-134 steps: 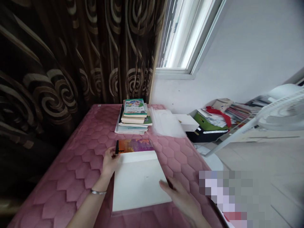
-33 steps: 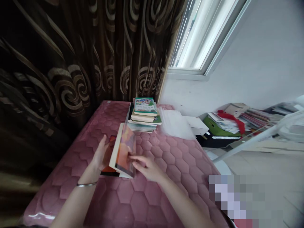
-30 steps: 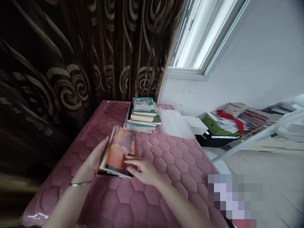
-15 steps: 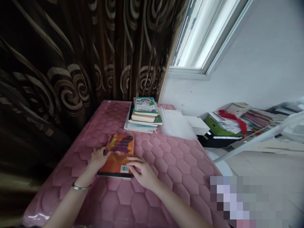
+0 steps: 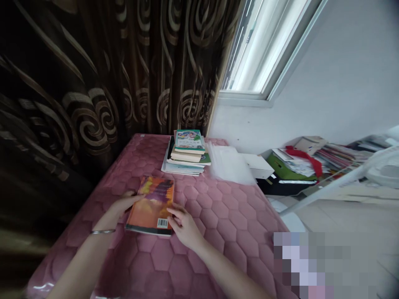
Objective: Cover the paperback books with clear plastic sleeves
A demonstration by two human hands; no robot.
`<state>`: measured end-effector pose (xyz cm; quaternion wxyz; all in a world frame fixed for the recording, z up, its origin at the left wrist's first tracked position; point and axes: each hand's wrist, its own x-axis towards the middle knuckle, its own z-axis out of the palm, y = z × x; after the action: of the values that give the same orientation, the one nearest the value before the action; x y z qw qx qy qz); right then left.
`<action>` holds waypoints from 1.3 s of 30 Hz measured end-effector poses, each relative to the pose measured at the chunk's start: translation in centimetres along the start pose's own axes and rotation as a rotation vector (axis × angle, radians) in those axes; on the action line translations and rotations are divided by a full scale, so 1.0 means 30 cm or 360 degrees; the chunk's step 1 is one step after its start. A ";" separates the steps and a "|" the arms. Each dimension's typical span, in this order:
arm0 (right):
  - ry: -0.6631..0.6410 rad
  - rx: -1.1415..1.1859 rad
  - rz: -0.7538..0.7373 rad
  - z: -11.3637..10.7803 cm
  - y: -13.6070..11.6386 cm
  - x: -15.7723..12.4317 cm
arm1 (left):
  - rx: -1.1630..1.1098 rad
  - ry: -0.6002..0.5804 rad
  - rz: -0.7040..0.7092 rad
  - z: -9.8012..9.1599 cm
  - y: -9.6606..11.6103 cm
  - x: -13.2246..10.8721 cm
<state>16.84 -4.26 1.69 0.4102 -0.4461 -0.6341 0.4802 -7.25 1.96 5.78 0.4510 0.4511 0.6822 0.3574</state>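
Observation:
An orange and purple book [image 5: 152, 204] lies closed, back cover up with a barcode near its front edge, on the pink quilted table [image 5: 218, 216]. My left hand [image 5: 123, 203] holds its left edge, fingers curled over the side. My right hand [image 5: 183, 224] grips its right front corner with the fingers bent onto the cover. A thin bracelet sits on my left wrist.
A stack of books [image 5: 186, 152] stands at the table's far end, with clear plastic sleeves [image 5: 229, 166] beside it. A dark patterned curtain [image 5: 93, 83] hangs at the left. A white box [image 5: 257, 165], piled papers [image 5: 311, 155] and a white fan frame [image 5: 343, 178] are at the right.
The book, open with a white sheet earlier, was tipped up on edge, closed and laid flat with its back cover up. Both hands have stayed on it.

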 end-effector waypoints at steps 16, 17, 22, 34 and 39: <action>0.0297 0.0727 0.0093 -0.184 -0.284 0.033 | 0.0798 0.0843 0.1618 0.528 0.219 -0.437; 0.0376 0.0750 0.0146 -0.208 -0.263 0.043 | 0.0804 0.0757 0.1707 0.555 0.208 -0.440; 0.0512 0.0703 0.0064 -0.341 -0.125 0.086 | 0.0521 0.0416 0.1728 0.530 0.174 -0.367; 0.0129 0.0663 -0.0018 -0.455 -0.055 0.127 | -0.0600 -0.0274 0.0737 0.425 0.147 -0.106; 0.0355 0.0441 -0.0055 -0.440 0.006 0.093 | -0.0572 -0.0178 0.0798 0.456 0.133 -0.099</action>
<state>28.65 1.64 4.45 0.5438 -0.4249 -0.5200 0.5034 7.30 1.63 5.58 0.4581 0.5373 0.4498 0.5470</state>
